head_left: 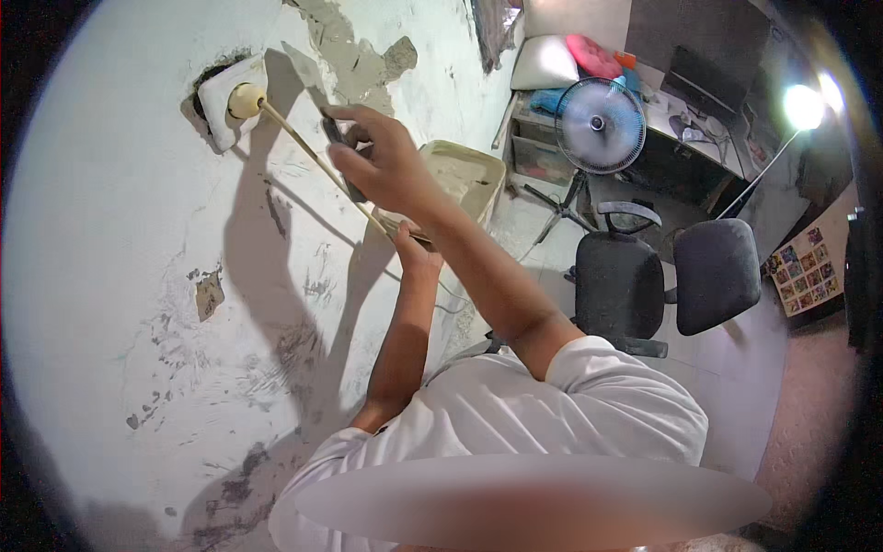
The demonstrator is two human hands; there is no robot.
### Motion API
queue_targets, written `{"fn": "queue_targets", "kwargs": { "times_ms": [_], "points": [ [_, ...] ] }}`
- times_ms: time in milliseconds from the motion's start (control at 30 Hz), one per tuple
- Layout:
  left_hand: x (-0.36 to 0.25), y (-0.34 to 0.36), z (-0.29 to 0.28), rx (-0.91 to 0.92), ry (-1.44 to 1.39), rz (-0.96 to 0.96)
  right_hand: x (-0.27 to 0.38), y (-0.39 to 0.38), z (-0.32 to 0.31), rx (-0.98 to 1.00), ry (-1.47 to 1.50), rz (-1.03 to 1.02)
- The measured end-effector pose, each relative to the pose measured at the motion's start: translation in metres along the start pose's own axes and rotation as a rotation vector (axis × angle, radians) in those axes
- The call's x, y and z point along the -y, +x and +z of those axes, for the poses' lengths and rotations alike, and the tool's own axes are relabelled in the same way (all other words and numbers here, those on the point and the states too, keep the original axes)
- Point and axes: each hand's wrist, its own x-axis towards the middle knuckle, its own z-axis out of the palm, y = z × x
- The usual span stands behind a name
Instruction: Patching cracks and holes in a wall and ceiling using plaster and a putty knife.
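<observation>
A cream rectangular tub [499, 177] holds pale, paste-like material. My left hand [419, 250] is closed at its near corner, and my right forearm hides part of the tub. Above it, my right hand [382, 161] grips a dark, flat putty knife [342, 158] between thumb and fingers, close to the wall. A pale cord [313, 158] passes beside both hands. It leads up to a round cream fitting [246, 99] on a white square plate [221, 87] set in a ragged hole in the wall.
The white wall [110, 230] on the left has grey scuffs and bare patches. To the right stand a running fan [600, 124], a black office chair [618, 285], a desk with a monitor [704, 83], and a bright lamp [804, 108]. A drawer unit [544, 156] carries pillows.
</observation>
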Motion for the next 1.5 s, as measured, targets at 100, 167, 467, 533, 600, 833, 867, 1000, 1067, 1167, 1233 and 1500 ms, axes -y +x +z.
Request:
{"fn": "queue_targets", "kwargs": {
  "times_ms": [100,167,467,533,600,833,867,1000,1067,1167,1233,1500],
  "points": [
    [0.002,0.013,-0.013,-0.030,0.022,-0.066,-0.014,-0.006,-0.013,-0.117,0.053,0.025],
    [0.005,0.024,-0.036,-0.074,0.002,-0.064,-0.025,0.006,-0.015,-0.237,0.023,-0.012],
    [0.005,0.028,-0.039,-0.084,-0.027,-0.129,-0.062,0.030,0.007,-0.285,-0.282,-0.004],
    [0.006,0.032,-0.046,-0.076,-0.033,-0.109,-0.060,0.008,0.013,-0.231,-0.187,0.039],
    [0.004,0.017,-0.020,0.100,0.024,-0.006,-0.055,-0.016,0.008,-0.183,-0.107,0.084],
    [0.001,0.019,-0.030,0.089,-0.021,-0.002,-0.040,-0.035,-0.018,-0.241,-0.004,0.212],
    [0.006,0.032,-0.060,0.010,-0.005,-0.058,-0.047,-0.025,-0.012,-0.229,0.002,0.219],
    [0.017,0.033,-0.039,-0.050,0.046,-0.096,-0.074,0.003,-0.002,-0.320,-0.056,0.127],
    [0.013,0.054,-0.075,0.108,0.063,-0.056,-0.058,-0.003,0.025,-0.266,-0.186,0.082],
    [-0.008,0.050,-0.056,0.099,0.049,-0.041,-0.044,-0.041,0.038,-0.193,-0.147,0.140],
    [-0.012,0.025,-0.047,0.092,0.039,-0.031,-0.038,-0.064,0.031,-0.105,-0.015,0.164],
    [-0.003,-0.001,0.012,0.057,-0.007,0.032,-0.055,-0.037,-0.023,-0.127,-0.310,0.040]
  ]
}}
